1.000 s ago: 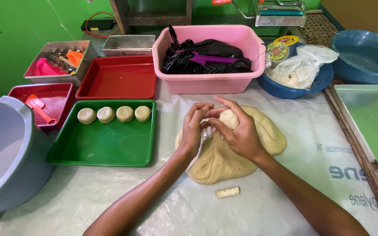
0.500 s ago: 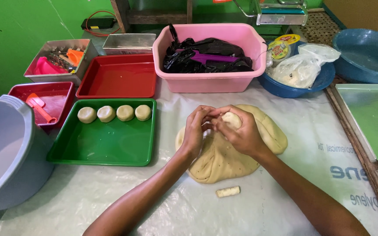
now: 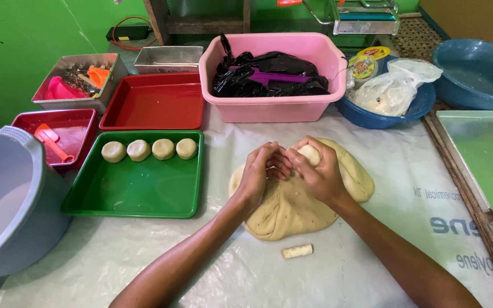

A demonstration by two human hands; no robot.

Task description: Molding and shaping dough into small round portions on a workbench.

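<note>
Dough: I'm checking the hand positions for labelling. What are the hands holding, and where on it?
Both hands hold a small dough ball above the big dough slab. The right hand cups its right side and the left hand presses its left side.

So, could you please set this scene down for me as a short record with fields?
Left hand: left hand cupped against a small pale dough piece, fingers touching the right hand
Right hand: right hand wrapped over the same piece
Beneath: large flat tan dough mass on the plastic-covered table
Tray: green rectangular tray with four round dough balls in a row along its far edge
Scrap: small dough roll near the mass
Behind: pink plastic tub holding black bags
</note>
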